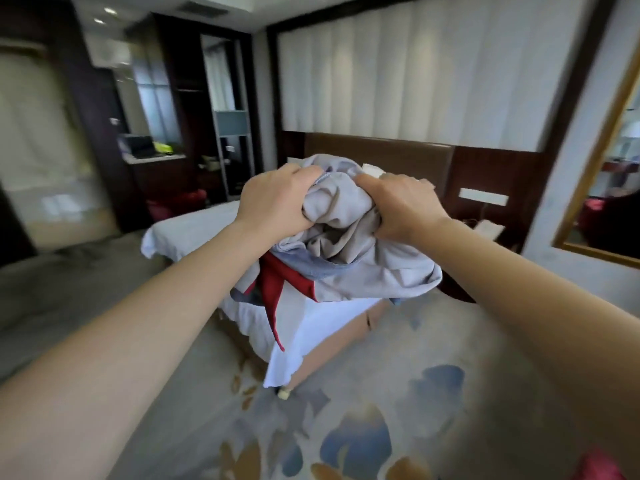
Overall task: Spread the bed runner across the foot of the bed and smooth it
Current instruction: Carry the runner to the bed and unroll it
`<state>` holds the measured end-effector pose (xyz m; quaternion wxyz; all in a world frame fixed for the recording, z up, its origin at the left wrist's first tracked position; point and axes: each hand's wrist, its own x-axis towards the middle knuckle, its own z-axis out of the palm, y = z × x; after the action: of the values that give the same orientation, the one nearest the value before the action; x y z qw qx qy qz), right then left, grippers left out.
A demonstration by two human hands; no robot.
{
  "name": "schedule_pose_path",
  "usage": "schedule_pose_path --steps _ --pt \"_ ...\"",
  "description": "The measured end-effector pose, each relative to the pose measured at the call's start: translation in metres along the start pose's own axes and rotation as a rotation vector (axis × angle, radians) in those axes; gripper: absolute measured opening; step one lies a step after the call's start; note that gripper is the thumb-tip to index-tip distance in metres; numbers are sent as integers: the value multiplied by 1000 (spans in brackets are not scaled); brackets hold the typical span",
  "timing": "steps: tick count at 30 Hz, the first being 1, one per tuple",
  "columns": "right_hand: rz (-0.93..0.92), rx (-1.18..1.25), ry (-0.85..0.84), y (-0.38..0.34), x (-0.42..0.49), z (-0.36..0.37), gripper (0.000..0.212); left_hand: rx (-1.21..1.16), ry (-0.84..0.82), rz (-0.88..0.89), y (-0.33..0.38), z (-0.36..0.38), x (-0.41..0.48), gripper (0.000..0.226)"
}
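Note:
The bed runner [349, 258] is a bunched-up bundle of grey cloth with blue and red parts, held up in the air in front of me. My left hand [277, 199] grips its upper left folds, and my right hand [401, 206] grips the upper right folds. A red strip of the bed runner hangs down toward the corner of the bed. The bed [194, 226] has white sheets and stands behind and below the bundle, one corner pointing at me. The bundle hides most of the mattress top.
A dark headboard [408, 157] backs the bed against a wall with white panels. A patterned carpet [363, 427] covers the floor around the bed. A dark cabinet with a counter [152, 157] stands at the left, and a gold-framed mirror [602, 188] hangs at the right.

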<state>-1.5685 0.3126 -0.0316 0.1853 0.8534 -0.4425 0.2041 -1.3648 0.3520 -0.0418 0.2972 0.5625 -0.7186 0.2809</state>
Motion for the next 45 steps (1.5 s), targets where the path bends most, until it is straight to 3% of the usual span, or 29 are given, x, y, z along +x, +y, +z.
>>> schedule_pose_path --steps 9,18,33,45 --pt "-198 101 80 -49 120 45 53 228 10 -131 -99 -7 16 43" --pt "-331 169 75 -128 212 106 53 344 -33 -228 -207 2 -3 52" --pt "-365 227 95 -259 392 201 61 402 -64 -237 -435 43 13 51" --pt "-398 207 67 -301 549 296 58 411 -83 -296 -588 132 63 49"
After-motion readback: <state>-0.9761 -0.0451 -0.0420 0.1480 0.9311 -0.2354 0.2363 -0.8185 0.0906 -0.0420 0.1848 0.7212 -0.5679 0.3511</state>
